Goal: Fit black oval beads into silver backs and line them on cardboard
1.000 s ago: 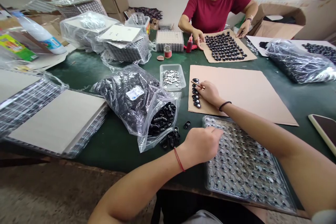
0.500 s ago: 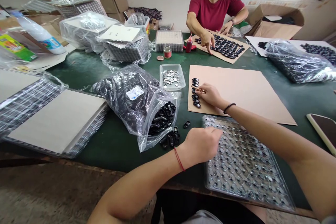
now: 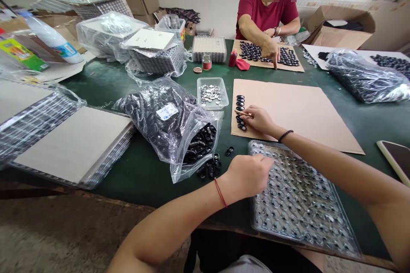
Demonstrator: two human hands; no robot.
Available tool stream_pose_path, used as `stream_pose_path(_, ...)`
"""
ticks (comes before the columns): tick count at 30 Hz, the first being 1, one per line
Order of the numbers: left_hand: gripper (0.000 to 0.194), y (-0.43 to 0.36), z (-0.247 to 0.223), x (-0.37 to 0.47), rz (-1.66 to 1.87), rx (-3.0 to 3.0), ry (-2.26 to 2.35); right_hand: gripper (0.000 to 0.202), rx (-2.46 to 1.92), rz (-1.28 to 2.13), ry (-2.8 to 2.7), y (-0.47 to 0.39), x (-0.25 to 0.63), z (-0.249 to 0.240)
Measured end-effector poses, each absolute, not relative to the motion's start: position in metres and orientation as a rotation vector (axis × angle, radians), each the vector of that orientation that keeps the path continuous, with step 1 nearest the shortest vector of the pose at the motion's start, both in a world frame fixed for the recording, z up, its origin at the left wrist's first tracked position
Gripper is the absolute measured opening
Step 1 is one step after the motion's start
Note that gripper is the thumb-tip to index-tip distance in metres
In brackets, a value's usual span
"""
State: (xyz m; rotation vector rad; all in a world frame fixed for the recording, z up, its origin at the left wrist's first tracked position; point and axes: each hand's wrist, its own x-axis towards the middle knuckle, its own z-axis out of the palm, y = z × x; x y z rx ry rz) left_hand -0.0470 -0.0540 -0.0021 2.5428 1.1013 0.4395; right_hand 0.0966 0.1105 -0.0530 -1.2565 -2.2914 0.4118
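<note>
My right hand (image 3: 260,119) pinches a thin wooden stick (image 3: 244,113), its tip over a column of small black oval pieces (image 3: 240,103). They lie along the left edge of a brown cardboard sheet (image 3: 294,111). My left hand (image 3: 250,175) is curled closed above the upper left part of a clear plastic tray (image 3: 301,204) with rows of round shapes. Whatever its fingers hold is hidden. Left of that hand, loose black pieces (image 3: 209,168) lie by the mouth of a plastic bag (image 3: 150,115) full of them. One single black piece (image 3: 229,151) sits apart.
A clear tub (image 3: 212,94) of small silvery discs stands behind the bag. Farther back are a small jar (image 3: 206,62), a red bottle (image 3: 233,57) and stacked trays (image 3: 209,50). Across the table, a co-worker's hand (image 3: 270,51) touches another board of black pieces. A phone (image 3: 395,158) lies right.
My right hand and the stick have shifted slightly toward me along the column. The co-worker's hand has moved right across their board. My left hand stays closed over the tray.
</note>
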Motion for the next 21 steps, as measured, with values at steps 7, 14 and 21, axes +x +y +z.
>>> stream_pose_path(7,0.022,-0.055,-0.001,-0.047,0.423,2.550,1.092,0.019,-1.277,0.416,-2.283,0.108,0.096,-0.051)
stream_pose_path(14,0.021,-0.055,0.001,-0.048,0.394,2.548,1.097,0.012,-1.287,0.367,-2.307,0.094,0.092,-0.048)
stream_pose_path(21,0.024,-0.054,0.002,-0.049,0.415,2.546,1.096,0.017,-1.224,0.419,-2.372,0.094,0.096,-0.045)
